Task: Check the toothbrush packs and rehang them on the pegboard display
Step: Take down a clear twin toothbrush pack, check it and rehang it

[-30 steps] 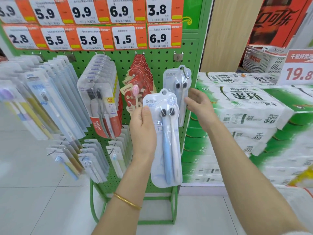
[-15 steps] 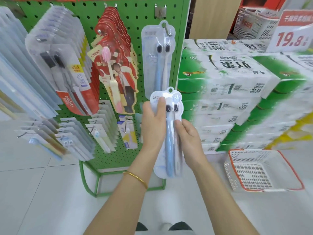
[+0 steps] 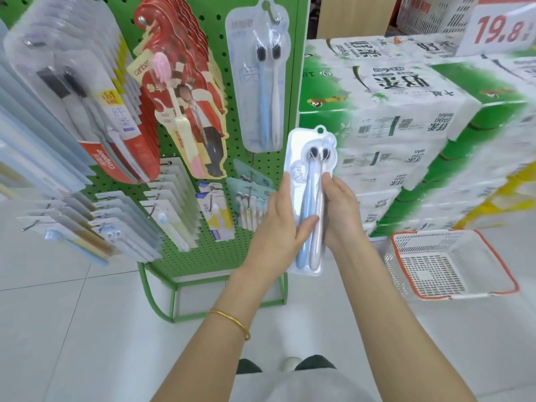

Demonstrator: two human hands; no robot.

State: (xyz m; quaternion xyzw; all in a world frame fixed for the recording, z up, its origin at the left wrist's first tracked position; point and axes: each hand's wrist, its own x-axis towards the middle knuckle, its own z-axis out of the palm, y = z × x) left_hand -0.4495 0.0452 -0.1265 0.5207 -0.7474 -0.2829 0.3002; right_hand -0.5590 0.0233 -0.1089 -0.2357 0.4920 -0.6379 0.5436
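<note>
Centre frame: left hand [image 3: 278,227] and right hand [image 3: 339,211] pinch clear blister twin-toothbrush pack [image 3: 311,181] by its edges. Slick plastic could slip floorward.

— Any brand legible?
— "Colgate", white on the red end of a hanging toothbrush pack [image 3: 103,161], left of frame. "canban" on a tan tag [image 3: 141,67] beside it.
— Prices?
— "19.8", red, on the price sign [image 3: 503,27], upper right.

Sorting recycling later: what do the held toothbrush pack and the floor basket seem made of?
Toothbrush pack: likely clear glossy plastic blister on a white backing; the brushes show through and it glints. Basket: apparently moulded white plastic, orange rim, fairly matte; slotted lattice walls.
</note>
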